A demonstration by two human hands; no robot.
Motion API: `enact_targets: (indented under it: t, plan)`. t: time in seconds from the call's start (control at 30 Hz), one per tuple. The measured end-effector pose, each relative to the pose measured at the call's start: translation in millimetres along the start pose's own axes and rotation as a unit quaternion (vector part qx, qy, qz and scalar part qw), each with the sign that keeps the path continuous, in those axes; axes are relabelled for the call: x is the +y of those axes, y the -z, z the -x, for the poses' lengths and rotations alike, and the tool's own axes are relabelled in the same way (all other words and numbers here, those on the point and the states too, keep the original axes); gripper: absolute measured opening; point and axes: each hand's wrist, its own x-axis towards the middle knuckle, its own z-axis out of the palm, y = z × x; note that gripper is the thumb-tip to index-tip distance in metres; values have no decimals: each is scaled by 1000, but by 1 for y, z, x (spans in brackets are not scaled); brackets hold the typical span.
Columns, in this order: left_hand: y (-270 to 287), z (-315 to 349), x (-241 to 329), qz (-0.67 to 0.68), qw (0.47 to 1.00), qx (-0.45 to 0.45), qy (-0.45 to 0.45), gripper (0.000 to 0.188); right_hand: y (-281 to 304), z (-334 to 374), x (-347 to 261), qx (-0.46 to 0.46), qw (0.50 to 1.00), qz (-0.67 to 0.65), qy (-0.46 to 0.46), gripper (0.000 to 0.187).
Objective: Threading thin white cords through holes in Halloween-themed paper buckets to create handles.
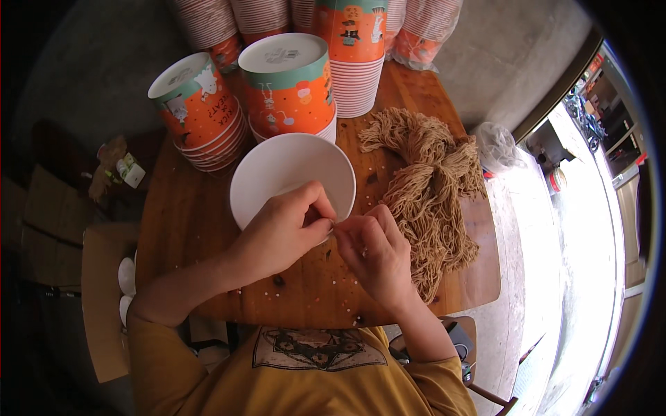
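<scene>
A white-lined paper bucket [291, 163] rests tilted on the wooden table [201, 256], its open mouth toward me. My left hand [281, 225] reaches across its near rim, thumb and forefinger pinched together. Against those fingertips, just at the rim's right side, my right hand [378, 256] is closed in a pinch too. Whatever sits between the fingertips is too small to make out. To the right of my right hand lies a loose bundle of tan twine [433, 194], gathered near its middle.
Upside-down orange and green paper buckets stand in stacks behind, at the left [201, 107], middle [288, 90] and right [354, 41]. More wrapped stacks [423, 31] line the wall. Small pale bits dot the tabletop. An open cardboard box [104, 298] stands low left; a clear plastic bag [498, 147] sits right.
</scene>
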Motion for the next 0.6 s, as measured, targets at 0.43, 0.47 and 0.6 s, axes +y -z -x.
enact_targets:
  t: [0.43, 0.47, 0.6]
  plan:
    - [4, 2, 4, 5, 999, -30, 34, 8, 0, 2, 2, 0, 1000, 7, 25, 20]
    - [4, 2, 3, 24, 999, -29, 35, 8, 0, 2, 2, 0, 1000, 6, 25, 20]
    - [-2, 0, 1, 72, 997, -2, 9, 13, -1, 3, 2, -2, 1000, -12, 6, 19]
